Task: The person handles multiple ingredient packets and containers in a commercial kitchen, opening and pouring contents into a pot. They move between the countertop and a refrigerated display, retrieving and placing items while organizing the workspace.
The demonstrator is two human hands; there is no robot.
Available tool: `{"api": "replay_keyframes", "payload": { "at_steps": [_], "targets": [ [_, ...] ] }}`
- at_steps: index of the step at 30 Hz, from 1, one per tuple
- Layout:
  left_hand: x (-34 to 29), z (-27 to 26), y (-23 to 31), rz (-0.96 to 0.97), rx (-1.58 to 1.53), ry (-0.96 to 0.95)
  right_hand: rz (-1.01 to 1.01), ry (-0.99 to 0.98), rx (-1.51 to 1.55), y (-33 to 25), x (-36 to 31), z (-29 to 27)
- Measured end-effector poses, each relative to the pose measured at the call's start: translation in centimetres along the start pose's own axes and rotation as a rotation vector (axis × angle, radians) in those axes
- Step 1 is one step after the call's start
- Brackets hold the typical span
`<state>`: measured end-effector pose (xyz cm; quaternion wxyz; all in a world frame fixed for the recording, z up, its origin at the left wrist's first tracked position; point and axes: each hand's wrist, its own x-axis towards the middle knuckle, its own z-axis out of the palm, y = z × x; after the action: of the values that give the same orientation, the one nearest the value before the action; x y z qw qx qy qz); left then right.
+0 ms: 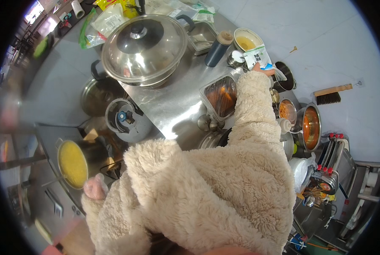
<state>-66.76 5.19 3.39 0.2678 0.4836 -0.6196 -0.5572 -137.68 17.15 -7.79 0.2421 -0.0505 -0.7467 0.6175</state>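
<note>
White packet (255, 54) in my right hand (264, 71), over the far bowls

Nearest me, my left hand (95, 187) is low beside a deep pot (87, 158) filled with something thick and yellow. It looks covered in thin clear plastic, and it is too blurred for me to tell how far its fingers are closed or whether they hold anything.

Further out, a metal bowl (319, 125) on the right holds reddish-orange liquid. Just beside it, a smaller bowl (292, 115) holds orange bits. Left of my stretched-out right sleeve (255, 108), a rectangular tub (203, 94) has dark reddish-brown food under clear wrap.

At the end of that sleeve, my right fingers are closed on the lower edge of the packet, which tilts up and away beyond them. It overlaps the near side of a pale bowl (240, 33) with yellowish liquid in it. To the packet's left stands a small metal tin (232, 63) of something white, then a dark bottle (216, 53). Far left of these sits a big pan with a domed lid (164, 51); its contents are hidden.
</note>
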Motion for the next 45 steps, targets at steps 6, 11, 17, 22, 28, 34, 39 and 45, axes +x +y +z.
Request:
{"api": "replay_keyframes", "payload": {
  "at_steps": [6, 11, 17, 22, 28, 34, 39, 45],
  "targets": [
    [-0.3, 0.0, -0.2, -0.021, -0.021, 0.015, 0.035, -0.016, -0.050, -1.5, -0.7, -0.5],
    [-0.4, 0.2, 0.2, -0.015, -0.010, 0.019, 0.020, 0.002, -0.121, -1.9, -0.7, -0.6],
    [-0.5, 0.3, 0.4, -0.021, -0.003, 0.013, -0.029, -0.011, -0.073, -1.9, -0.5, -0.5],
    [-0.6, 0.5, 0.6, -0.027, 0.007, 0.045, -0.087, -0.039, -0.007, -1.9, -0.1, -0.2],
    [-0.6, 0.5, 0.8, -0.030, 0.000, 0.029, -0.158, -0.054, 0.007, -1.8, 0.3, 0.1],
    [-0.8, 0.7, 1.0, -0.070, -0.006, 0.035, -0.126, -0.077, -0.011, -2.5, 0.1, 0.0],
    [-0.9, 0.8, 1.1, -0.062, 0.018, 0.043, -0.084, -0.075, -0.024, -2.7, 0.0, -0.1],
    [-0.8, 0.8, 0.6, -0.043, -0.035, 0.061, -0.084, -0.058, -0.024, -2.0, 0.1, -0.5]
  ]
}}
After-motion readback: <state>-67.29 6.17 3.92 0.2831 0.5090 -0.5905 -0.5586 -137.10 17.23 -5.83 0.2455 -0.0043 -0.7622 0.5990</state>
